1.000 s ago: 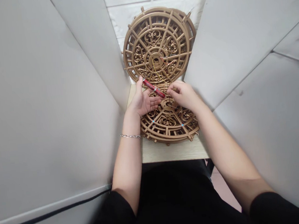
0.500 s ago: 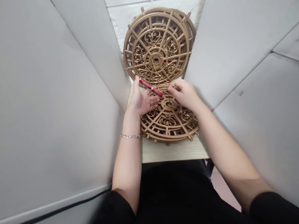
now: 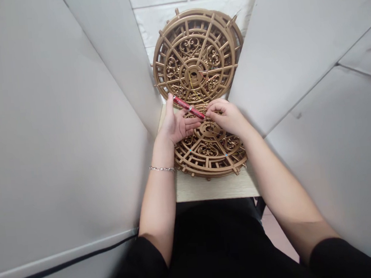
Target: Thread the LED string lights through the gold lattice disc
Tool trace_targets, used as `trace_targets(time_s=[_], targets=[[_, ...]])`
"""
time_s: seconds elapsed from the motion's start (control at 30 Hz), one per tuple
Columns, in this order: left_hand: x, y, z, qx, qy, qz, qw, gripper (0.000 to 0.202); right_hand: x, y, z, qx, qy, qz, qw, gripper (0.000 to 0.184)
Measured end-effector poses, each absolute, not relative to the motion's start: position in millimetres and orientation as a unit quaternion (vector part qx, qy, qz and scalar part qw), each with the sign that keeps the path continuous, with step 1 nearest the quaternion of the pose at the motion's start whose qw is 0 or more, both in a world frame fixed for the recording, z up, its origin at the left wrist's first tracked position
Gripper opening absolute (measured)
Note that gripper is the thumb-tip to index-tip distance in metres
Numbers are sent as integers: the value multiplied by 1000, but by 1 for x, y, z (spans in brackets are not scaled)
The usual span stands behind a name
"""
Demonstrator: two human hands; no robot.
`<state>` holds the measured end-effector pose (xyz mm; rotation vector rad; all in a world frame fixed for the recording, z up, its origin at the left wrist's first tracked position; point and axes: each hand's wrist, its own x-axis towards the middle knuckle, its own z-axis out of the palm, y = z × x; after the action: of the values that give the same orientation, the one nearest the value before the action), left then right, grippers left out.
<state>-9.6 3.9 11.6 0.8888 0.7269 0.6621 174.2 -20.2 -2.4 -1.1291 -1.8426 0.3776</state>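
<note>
My left hand (image 3: 181, 124) is palm up, thumb against the upper end of a slim red stick (image 3: 189, 108) that looks like batteries joined end to end. A silver band crosses its middle, and it slants down to the right across my fingers. My right hand (image 3: 224, 115) pinches a thin wire, mostly hidden, at the stick's lower end. Under both hands lies a stack of round gold openwork discs (image 3: 208, 150). Two small blue lights shine on its top disc. A thin yellow wire (image 3: 192, 83) runs down from the leaning discs toward my hands.
More gold openwork discs (image 3: 192, 38) lean against the white brick wall (image 3: 163, 14). The stack sits on a narrow pale wooden table (image 3: 216, 190). Grey panels (image 3: 56, 125) close in on the left and right (image 3: 296, 58).
Small blue lights have come on in the lower disc. My right hand has shifted slightly left with its fingertips, meeting the lower end of the red batteries.
</note>
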Motion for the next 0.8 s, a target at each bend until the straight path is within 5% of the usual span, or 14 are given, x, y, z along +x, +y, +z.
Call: trace_targets(time_s=[0.8], targets=[[-9,2,10,425,343,300,782,82,172,-19,-3,-471,-754,137,437,10]])
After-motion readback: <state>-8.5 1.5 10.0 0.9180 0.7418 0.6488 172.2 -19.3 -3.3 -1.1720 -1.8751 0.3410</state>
